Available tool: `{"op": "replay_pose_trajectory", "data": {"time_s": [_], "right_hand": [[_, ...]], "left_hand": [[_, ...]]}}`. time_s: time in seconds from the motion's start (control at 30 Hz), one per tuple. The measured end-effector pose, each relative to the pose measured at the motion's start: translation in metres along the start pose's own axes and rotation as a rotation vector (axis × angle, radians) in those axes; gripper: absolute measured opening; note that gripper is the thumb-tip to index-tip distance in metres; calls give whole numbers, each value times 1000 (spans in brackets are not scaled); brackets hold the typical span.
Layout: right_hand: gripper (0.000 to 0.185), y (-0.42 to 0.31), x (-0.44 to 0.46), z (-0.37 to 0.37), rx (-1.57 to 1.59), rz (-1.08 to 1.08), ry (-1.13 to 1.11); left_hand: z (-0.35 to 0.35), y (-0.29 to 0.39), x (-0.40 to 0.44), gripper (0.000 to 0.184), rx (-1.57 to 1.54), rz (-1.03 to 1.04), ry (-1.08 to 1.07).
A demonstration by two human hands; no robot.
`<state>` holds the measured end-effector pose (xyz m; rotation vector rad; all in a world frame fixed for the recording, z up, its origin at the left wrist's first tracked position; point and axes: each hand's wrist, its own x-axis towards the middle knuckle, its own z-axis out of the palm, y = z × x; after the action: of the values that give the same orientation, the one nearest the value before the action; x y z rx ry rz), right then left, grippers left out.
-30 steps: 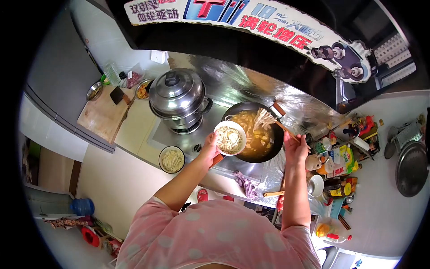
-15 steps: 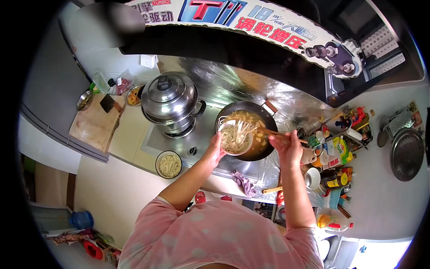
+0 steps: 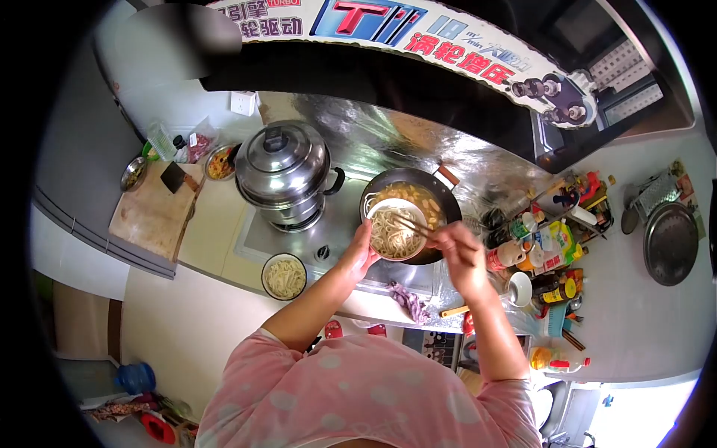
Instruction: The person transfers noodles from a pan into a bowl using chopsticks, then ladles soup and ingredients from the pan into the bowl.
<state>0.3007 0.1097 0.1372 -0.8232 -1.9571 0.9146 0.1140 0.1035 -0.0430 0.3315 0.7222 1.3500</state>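
My left hand grips the left side of a bowl of pale noodles, held over the near part of a wok. Chopsticks are in my closed right hand, and their tips reach into the noodles. In the wok, a brownish broth with chunks shows behind the bowl. A few noodles lie at the wok's left edge. The bowl hides the wok's front left part.
Left of the wok stands a lidded steel steamer pot. A second bowl of noodles sits near the counter's front edge. A purple cloth lies before the stove. Bottles crowd the right side; a cutting board with a cleaver is far left.
The chopsticks have come down from a lifted clump of noodles over the wok to the noodles in the bowl. My right hand has moved slightly left and nearer to me.
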Motion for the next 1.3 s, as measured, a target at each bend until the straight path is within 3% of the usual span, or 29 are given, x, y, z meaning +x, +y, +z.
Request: {"op": "replay_pose_trajectory", "data": {"time_s": [0.07,0.27,0.33,0.47,0.57,0.67,0.77,0.87,1.07,1.3], "right_hand": [[3,-9,-8,3,-281,-171,-99],[7,-24,-41,-4,-187,15,84],[10,-23,-57,-13,-111,-10,205],[22,-10,-100,-54,140,150,675],[19,26,-139,-107,-59,228,876],[12,88,-198,-155,-59,278,977],[5,142,-245,-179,-318,140,914],[9,155,-262,-192,-739,306,721],[13,246,-289,-246,-876,259,423],[29,331,-308,-292,-927,346,86]], "left_hand": [[-7,-3,2,58,-40,-14,-7],[-6,-9,-4,60,23,-105,-14],[4,-16,-1,63,61,-156,-1],[16,-37,-3,67,-66,-201,-145],[29,-47,-10,70,-33,-211,-100],[41,-58,-16,70,-2,-227,-125],[60,-69,-21,74,41,-213,-110],[82,-86,-25,70,63,-209,-97],[130,-143,-28,71,68,-194,-56],[153,-184,-33,71,63,-157,5]]}}
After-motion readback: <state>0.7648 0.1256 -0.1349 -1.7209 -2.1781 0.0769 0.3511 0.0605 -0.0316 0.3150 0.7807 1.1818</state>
